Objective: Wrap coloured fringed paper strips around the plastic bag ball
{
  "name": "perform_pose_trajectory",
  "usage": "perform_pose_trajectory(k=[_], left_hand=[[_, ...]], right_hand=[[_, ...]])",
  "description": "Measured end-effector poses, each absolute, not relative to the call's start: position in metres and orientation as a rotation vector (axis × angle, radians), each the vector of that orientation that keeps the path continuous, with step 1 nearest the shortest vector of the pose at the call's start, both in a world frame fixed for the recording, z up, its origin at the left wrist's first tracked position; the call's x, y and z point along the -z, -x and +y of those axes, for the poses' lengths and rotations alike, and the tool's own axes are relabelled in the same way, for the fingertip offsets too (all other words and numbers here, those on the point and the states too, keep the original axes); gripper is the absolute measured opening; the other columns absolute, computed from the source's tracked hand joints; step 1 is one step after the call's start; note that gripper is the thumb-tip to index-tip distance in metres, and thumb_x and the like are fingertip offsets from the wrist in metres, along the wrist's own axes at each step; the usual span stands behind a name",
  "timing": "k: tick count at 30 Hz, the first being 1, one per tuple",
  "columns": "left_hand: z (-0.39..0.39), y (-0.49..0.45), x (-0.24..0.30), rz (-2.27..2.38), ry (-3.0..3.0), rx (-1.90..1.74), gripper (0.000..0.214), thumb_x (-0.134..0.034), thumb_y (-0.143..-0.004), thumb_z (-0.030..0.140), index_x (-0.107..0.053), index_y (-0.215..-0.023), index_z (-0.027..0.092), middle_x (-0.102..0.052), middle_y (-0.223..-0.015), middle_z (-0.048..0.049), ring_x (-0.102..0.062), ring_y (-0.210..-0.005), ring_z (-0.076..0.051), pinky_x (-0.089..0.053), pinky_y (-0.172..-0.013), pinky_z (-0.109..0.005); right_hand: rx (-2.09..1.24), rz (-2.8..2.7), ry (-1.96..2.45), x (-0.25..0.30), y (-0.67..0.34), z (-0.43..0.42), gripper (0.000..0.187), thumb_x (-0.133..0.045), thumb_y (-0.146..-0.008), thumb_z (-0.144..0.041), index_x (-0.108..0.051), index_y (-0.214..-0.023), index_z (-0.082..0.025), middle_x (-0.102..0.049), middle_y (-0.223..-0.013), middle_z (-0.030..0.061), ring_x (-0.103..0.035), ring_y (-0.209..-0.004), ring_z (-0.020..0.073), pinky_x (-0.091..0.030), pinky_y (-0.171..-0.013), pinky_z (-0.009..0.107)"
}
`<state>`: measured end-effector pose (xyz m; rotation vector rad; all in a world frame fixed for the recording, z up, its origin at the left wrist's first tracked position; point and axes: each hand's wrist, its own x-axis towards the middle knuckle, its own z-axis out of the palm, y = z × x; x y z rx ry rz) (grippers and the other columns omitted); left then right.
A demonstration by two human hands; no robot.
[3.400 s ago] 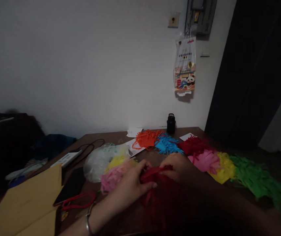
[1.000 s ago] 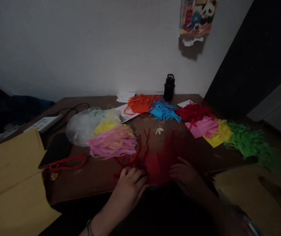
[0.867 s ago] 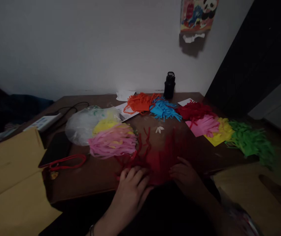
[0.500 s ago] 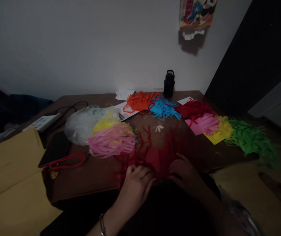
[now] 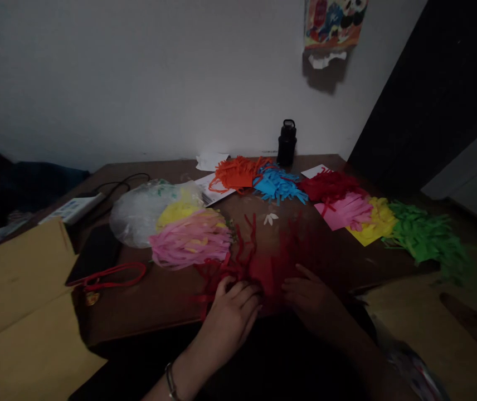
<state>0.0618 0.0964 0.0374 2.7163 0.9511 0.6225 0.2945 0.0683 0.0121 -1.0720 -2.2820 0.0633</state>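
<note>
Pressing red fringe [image 5: 263, 266] near yellow-filled bag [image 5: 136, 214], left hand [image 5: 232, 313] and right hand [image 5: 310, 299] spread fingers [image 5: 247, 291].

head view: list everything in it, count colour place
red fringed paper: 1, red, table's near edge, under both hands
left pink paper: 1, pink, left of the red
left yellow paper: 1, yellow, behind it
plastic bag: 1, clear, left of those
orange paper: 1, orange, far middle
blue paper: 1, blue, right of orange
dark red paper: 1, dark red, far right
right pink paper: 1, pink, before it
right yellow paper: 1, yellow, beside that
green paper: 1, green, right edge
bottle: 1, black, far edge
phone: 1, black, left
lanyard: 1, red, by the phone
envelope: 1, tan, lower left
table: 1, brown, under everything
left hand: 1, on the red paper
right hand: 1, on the red paper
</note>
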Motion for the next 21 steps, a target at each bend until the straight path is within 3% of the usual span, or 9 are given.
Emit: perform_pose_trajectory(k=[7, 16, 21], left_hand=[[0.102, -0.068, -0.047, 1.258, -2.501, -0.484, 0.023, -0.041, -0.094, 0.016, -0.062, -0.087, 0.019, -0.070, -0.080, -0.0042, -0.062, -0.077, -0.020, -0.036, -0.082, -0.040], [0.137, -0.073, -0.058, 1.580, -2.427, -0.068, 0.023, -0.044, -0.092, 0.022, -0.066, -0.090, 0.016, -0.074, -0.088, -0.0123, -0.069, -0.085, -0.027, -0.041, -0.077, -0.038], [0.145, -0.073, -0.061, 1.626, -2.429, -0.047, 0.026, -0.048, -0.090, 0.022, -0.066, -0.108, 0.017, -0.074, -0.093, -0.0133, -0.068, -0.088, -0.028, -0.042, -0.079, -0.041]], right_hand=[[-0.126, -2.078, 1.414, -0.017, -0.282, 0.076, 0.023, -0.042, -0.096, -0.016, -0.061, -0.083, -0.019, -0.069, -0.080, 0.0042, -0.061, -0.076, 0.0187, -0.041, -0.082, 0.040], [-0.231, -2.128, 1.842, -0.031, -0.271, 0.109, 0.015, -0.057, -0.091, -0.020, -0.063, -0.077, -0.019, -0.071, -0.078, 0.0043, -0.065, -0.075, 0.0204, -0.039, -0.071, 0.033], [-0.276, -2.110, 1.939, -0.035, -0.268, 0.118, 0.015, -0.056, -0.093, -0.022, -0.063, -0.080, -0.020, -0.071, -0.082, 0.0039, -0.066, -0.076, 0.0195, -0.039, -0.064, 0.030]])
